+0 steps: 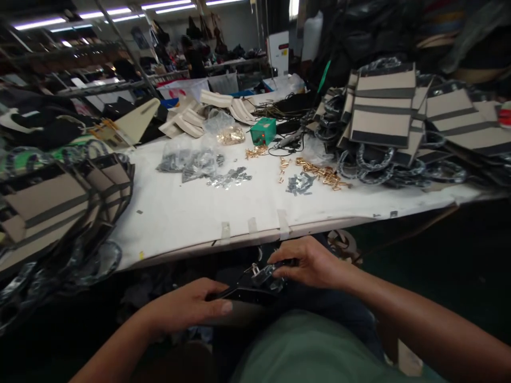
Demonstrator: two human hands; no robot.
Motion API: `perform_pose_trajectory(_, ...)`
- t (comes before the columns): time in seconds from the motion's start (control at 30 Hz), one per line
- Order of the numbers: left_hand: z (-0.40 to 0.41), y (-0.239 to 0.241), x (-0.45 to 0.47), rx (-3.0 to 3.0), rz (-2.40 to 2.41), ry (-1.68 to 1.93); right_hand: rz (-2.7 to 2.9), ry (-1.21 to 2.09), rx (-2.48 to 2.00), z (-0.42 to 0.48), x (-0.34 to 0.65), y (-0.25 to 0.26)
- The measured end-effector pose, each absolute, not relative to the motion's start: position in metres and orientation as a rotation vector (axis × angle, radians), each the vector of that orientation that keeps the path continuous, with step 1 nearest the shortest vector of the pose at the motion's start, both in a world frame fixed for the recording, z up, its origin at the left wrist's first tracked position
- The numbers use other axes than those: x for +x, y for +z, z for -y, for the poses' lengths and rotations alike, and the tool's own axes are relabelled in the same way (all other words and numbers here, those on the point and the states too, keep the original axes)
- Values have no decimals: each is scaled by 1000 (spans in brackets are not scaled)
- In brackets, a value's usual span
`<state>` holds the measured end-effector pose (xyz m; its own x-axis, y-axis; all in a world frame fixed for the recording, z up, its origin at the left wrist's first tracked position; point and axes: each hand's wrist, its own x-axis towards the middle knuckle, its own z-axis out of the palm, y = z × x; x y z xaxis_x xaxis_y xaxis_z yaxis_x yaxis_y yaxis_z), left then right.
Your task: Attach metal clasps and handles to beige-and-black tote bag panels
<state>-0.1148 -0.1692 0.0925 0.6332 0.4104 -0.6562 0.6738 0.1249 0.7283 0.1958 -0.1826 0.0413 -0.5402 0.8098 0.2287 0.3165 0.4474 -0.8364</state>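
Note:
My left hand is closed on a black strap that lies across my lap, thumb pressed on top. My right hand pinches the other end of the strap, where a small metal buckle in clear wrapping sits. Both hands are below the front edge of the white table, close to my body.
Gold metal fittings, grey metal pieces and bags of hardware lie on the table. A green box stands behind them. Beige bags with dark stripes are stacked at the right and left.

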Motion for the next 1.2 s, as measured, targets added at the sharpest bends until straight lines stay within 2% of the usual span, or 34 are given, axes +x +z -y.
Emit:
perform_pose_trajectory(0.1, 160, 80, -103, 1353, -838, -158, 2000, 1042, -970, 188, 202, 40)
perform_pose_trajectory(0.27, 145, 61, -93, 1412, -1019, 103, 1715, 1179, -1218, 195, 208, 15)
perform_pose_trajectory(0.43, 109, 41, -78, 1740, -1183, 166, 1487, 1258, -1413, 191, 206, -5)
perform_pose_trajectory(0.6, 61, 16, -61, 1718, -1247, 183, 1247, 1367, -1618, 174, 207, -25)
perform_pose_trajectory(0.67, 44, 10, -53, 1739, -1240, 202, 1264, 1252, -1671, 167, 209, -32)
perform_pose_trajectory(0.77, 23, 4, -44, 1725, -1296, 253, 1437, 913, -1694, 161, 212, -35)
perform_pose_trajectory(0.93, 6, -5, -39, 1652, -1330, 282, 1804, 448, -1797, 160, 207, -11)
perform_pose_trajectory(1.03, 5, -7, -39, 1675, -1351, 269, 1979, 396, -1746, 149, 196, 5)
perform_pose_trajectory(1.2, 8, -7, -41, 1707, -1354, 317, 2295, 563, -1652, 117, 174, 4)
